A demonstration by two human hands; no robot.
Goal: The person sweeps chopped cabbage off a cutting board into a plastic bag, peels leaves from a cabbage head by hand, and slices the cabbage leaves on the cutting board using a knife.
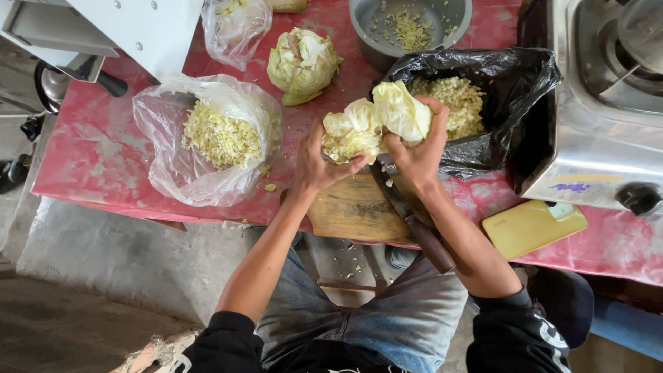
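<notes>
Clear bag, near left: a crumpled transparent plastic bag [207, 141] lies open towards the left end of the red table [90, 155], close to its near edge, with pale shredded cabbage inside.
Clear bag, far: a second transparent bag [235, 27], knotted and wrinkled, sits at the table's far edge.
Black bag: a glossy black plastic bag [507, 90], mouth open, stands right of centre against the stove, holding shredded cabbage.
</notes>
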